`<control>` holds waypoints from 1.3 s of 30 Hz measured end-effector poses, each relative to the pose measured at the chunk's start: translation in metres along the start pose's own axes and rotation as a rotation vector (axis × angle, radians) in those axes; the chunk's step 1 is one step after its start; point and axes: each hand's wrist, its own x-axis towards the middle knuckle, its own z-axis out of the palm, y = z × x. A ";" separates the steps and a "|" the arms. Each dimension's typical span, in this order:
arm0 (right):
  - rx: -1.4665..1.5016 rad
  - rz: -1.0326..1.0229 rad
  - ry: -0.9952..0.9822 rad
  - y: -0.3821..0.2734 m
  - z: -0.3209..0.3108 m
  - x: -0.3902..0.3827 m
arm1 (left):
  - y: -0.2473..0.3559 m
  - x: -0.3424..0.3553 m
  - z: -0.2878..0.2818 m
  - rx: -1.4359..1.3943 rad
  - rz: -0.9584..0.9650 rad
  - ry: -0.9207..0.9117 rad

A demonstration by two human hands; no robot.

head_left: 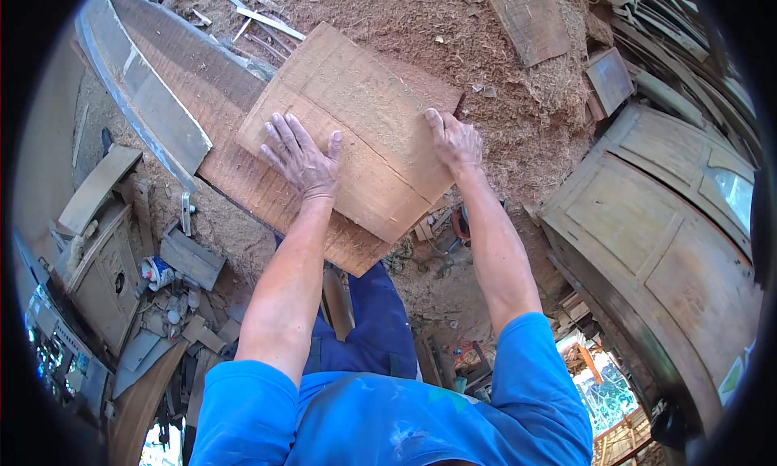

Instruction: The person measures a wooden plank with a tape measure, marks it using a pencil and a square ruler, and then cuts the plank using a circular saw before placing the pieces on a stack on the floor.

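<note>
A pale, cut wooden board (372, 134) lies at an angle over a larger, redder plank (186, 86). My left hand (305, 154) rests palm down on the board's left part, fingers spread. My right hand (456, 141) grips the board's right edge, its fingers closed around it. A long, narrow weathered piece with a pale blue edge (162, 102) lies along the plank's left side.
Sawdust (534, 102) and offcuts surround the work. Wooden panelled doors (631, 239) stand at the right, below stacked strips (680, 37). A grey box-like piece (190, 256), a cabinet panel (105, 288) and scrap wood lie at the lower left.
</note>
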 end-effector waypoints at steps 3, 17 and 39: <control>-0.026 0.010 -0.047 -0.003 0.002 0.001 | -0.002 -0.001 -0.002 0.015 -0.002 -0.020; 0.041 0.019 0.134 -0.008 -0.010 0.013 | -0.072 0.052 -0.019 -0.187 0.122 0.174; 0.137 -0.158 -0.032 -0.020 -0.013 0.010 | -0.364 0.189 -0.053 -1.034 -0.862 -0.207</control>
